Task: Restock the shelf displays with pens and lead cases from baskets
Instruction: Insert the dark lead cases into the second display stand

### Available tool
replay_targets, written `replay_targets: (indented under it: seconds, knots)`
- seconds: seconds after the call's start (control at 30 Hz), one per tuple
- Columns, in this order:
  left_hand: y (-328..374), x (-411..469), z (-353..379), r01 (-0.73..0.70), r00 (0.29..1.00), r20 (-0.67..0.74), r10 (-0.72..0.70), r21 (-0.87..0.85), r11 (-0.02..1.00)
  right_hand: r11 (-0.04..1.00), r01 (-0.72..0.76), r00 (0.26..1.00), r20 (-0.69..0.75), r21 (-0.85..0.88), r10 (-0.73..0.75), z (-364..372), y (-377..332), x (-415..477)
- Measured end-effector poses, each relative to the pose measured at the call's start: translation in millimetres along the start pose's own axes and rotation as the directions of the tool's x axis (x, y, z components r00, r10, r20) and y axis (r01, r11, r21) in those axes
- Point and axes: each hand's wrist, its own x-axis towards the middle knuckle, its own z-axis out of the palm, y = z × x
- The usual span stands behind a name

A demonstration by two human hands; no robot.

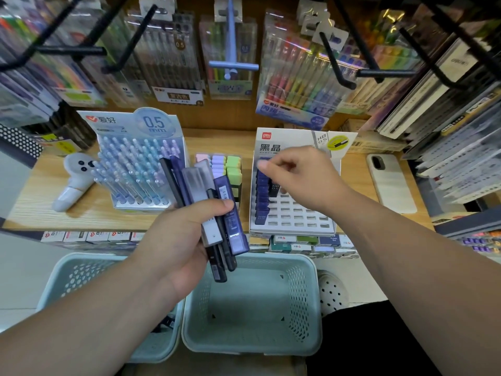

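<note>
My left hand [176, 240] grips a fanned bundle of lead cases [214, 210], dark blue, black and frosted grey, above the right basket [189, 316]. My right hand [295, 177] reaches over the white lead-case display [294, 213] on the shelf, its fingertips pinched on a dark blue lead case [264, 165] at the top of the left column. That left column holds several dark blue cases; most other slots are vacant. A pen display [135, 164] marked 0.5 mm stands to the left, full of pastel pens.
A second pale green basket [81, 272] sits left of the first. On the wooden shelf [89, 202] lie a white handheld device [71, 180], a tray of pastel erasers [219, 165] and a phone [390, 183]. Black hooks with pen packs hang overhead.
</note>
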Motion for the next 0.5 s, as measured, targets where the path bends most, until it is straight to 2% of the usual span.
replay_targets:
  seconds: [0.03,0.07,0.13,0.2,0.3,0.43,0.5]
  knots:
    - [-0.3,-0.1,1.3,-0.008,1.000,0.011,0.008,0.009,1.000,0.978,-0.050,0.996,0.079,0.201,0.035,-0.5,-16.1,-3.9]
    - [-0.4,-1.1,3.4,-0.018,1.000,0.025,0.017,0.020,1.000,0.937,-0.109,0.982,0.185,0.332,0.049,-0.6,-29.3,-8.5]
    - [-1.8,-1.8,6.2,-0.042,0.998,0.050,0.040,0.053,0.998,0.914,-0.153,0.939,0.344,0.377,0.015,3.0,-42.6,-17.5]
    - [-3.0,-2.6,8.2,-0.052,0.997,0.066,0.046,0.095,0.994,0.922,-0.160,0.918,0.397,0.352,0.008,6.5,-44.8,-22.8]
    - [-4.6,-1.4,10.2,-0.031,0.997,0.079,0.022,0.109,0.994,0.887,-0.226,0.925,0.374,0.402,0.066,0.7,-42.6,-24.1]
    - [-9.2,-0.3,12.2,0.018,0.997,0.067,-0.025,0.098,0.995,0.706,-0.298,0.954,0.230,0.643,0.193,-15.3,-36.9,-22.6]
    - [-11.0,-1.8,14.2,0.036,0.996,0.076,-0.042,0.087,0.996,0.649,-0.307,0.952,0.222,0.697,0.211,-21.8,-33.3,-24.1]
